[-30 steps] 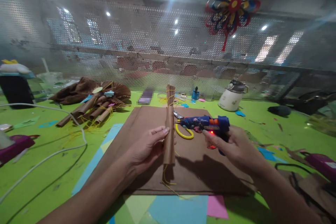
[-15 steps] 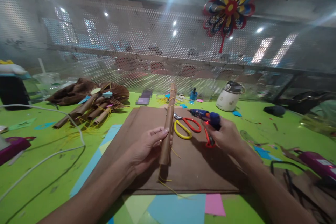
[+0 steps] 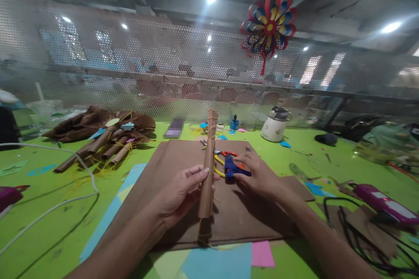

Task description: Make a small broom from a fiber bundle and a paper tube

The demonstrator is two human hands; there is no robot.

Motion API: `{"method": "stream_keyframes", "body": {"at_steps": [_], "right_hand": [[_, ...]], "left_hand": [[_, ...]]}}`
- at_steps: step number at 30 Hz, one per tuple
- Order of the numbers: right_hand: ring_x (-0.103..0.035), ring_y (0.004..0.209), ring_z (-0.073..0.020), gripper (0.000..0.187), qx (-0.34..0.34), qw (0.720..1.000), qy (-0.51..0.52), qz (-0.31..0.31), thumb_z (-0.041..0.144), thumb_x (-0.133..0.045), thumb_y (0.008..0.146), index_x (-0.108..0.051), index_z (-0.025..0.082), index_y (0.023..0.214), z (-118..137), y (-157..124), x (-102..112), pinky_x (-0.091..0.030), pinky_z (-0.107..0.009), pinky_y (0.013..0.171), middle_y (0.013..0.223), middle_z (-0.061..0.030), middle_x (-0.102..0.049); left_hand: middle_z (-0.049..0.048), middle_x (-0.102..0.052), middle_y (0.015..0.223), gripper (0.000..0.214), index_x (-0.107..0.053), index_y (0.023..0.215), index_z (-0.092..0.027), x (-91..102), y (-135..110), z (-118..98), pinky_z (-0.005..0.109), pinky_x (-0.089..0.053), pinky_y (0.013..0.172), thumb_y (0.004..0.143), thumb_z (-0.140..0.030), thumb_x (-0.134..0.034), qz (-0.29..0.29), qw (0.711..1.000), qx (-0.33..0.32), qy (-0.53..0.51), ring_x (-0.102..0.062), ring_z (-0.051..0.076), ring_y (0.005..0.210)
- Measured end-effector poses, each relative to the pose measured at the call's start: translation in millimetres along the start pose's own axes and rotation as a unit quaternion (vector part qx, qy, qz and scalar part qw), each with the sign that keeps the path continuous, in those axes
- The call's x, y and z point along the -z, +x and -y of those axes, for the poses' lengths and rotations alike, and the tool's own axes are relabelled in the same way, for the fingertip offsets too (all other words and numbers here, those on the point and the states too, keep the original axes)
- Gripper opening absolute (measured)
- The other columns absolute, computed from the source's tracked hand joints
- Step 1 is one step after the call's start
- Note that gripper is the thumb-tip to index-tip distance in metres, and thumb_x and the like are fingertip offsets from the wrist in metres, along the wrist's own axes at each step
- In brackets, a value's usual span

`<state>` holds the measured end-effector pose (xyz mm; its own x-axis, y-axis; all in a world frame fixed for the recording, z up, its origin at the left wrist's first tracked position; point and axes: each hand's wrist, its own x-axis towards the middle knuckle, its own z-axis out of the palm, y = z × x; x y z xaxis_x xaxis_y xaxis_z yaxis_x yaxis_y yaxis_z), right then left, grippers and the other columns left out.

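My left hand is closed around a brown rolled-paper tube, tilted with its far end raised, with yellow string wound about its upper part. My right hand grips a dark blue glue gun just right of the tube. The gun is turned, and its nozzle cannot be made out. Partly hidden behind the gun and the tube are scissors with one yellow and one red handle, lying on a brown cardboard sheet. A loose yellow string hangs by the tube's near end.
Several brown paper rolls with yellow string and paper cut-outs lie at left. A white cable crosses the green table there. A white bottle stands behind; a purple tool and black cords are at right.
My right hand has brought the glue gun left, closer to the tube, and turned it. My left hand still holds the tube. The view has shifted slightly.
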<state>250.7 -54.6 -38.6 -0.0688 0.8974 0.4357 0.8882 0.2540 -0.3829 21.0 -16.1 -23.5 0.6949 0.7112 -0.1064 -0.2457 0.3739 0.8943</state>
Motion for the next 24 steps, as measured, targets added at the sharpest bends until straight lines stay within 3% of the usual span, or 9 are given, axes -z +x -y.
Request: {"method": "stream_keyframes", "body": {"at_steps": [2,5,10,12,20,24], "right_hand": [[-0.058,0.09,-0.0194,0.022,-0.002,0.988,0.154,0.015,0.031,-0.054,0.087,-0.066,0.02,0.101,24.0,-0.5,7.2,-0.045,-0.036,0.083,0.099,-0.0063,-0.065],[-0.059,0.085,-0.0175,0.024,0.001,0.947,0.32,0.021,0.032,-0.05,0.09,-0.068,0.018,0.095,53.4,-0.5,8.0,-0.046,-0.032,0.078,0.09,-0.0054,-0.065],[-0.058,0.073,-0.0155,0.026,-0.033,0.861,0.505,0.048,0.039,-0.055,0.087,-0.07,0.018,0.094,67.5,-0.8,-0.6,-0.047,-0.032,0.074,0.076,-0.0029,-0.062],[-0.057,0.069,-0.0151,0.028,-0.041,0.832,0.549,0.067,0.043,-0.058,0.083,-0.069,0.019,0.093,66.8,-1.5,-2.2,-0.048,-0.032,0.07,0.073,-0.0024,-0.061],[-0.056,0.065,-0.0125,0.032,-0.051,0.773,0.627,0.08,0.043,-0.073,0.071,-0.068,0.016,0.087,65.6,-4.4,-2.2,-0.047,-0.028,0.066,0.073,-0.0016,-0.061],[-0.053,0.057,-0.0112,0.032,-0.074,0.77,0.631,0.064,0.044,-0.073,0.07,-0.067,0.016,0.083,67.6,-4.8,-3.3,-0.046,-0.027,0.06,0.067,-0.0003,-0.059]], "left_hand": [[0.0075,-0.068,0.087,0.019,-0.067,0.091,-0.013,-0.9,-0.1,1.8,0.021,-0.047,0.066,0.079,-0.028,-0.066,0.003,1.0,0.0,-0.009,-0.06,0.011,0.068],[0.008,-0.068,0.088,0.02,-0.068,0.096,-0.014,-2.3,-0.3,2.9,0.021,-0.046,0.067,0.08,-0.026,-0.066,0.012,1.0,-0.006,-0.022,-0.059,0.011,0.07],[0.0073,-0.065,0.083,0.021,-0.067,0.098,-0.013,-3.1,-3.3,2.2,0.021,-0.046,0.066,0.081,-0.026,-0.065,0.075,0.996,0.013,-0.047,-0.059,0.011,0.068],[0.0067,-0.064,0.079,0.021,-0.067,0.095,-0.012,-4.4,-6.0,2.7,0.02,-0.046,0.063,0.079,-0.026,-0.066,0.089,0.994,0.021,-0.06,-0.058,0.011,0.065],[0.006,-0.06,0.069,0.023,-0.066,0.088,-0.008,-12.5,-14.6,8.1,0.018,-0.044,0.054,0.077,-0.028,-0.068,0.173,0.977,0.064,-0.111,-0.057,0.009,0.057],[0.0057,-0.061,0.068,0.021,-0.066,0.09,-0.01,-13.6,-15.0,8.8,0.019,-0.044,0.055,0.08,-0.028,-0.065,0.176,0.977,0.065,-0.104,-0.057,0.009,0.056]]}}
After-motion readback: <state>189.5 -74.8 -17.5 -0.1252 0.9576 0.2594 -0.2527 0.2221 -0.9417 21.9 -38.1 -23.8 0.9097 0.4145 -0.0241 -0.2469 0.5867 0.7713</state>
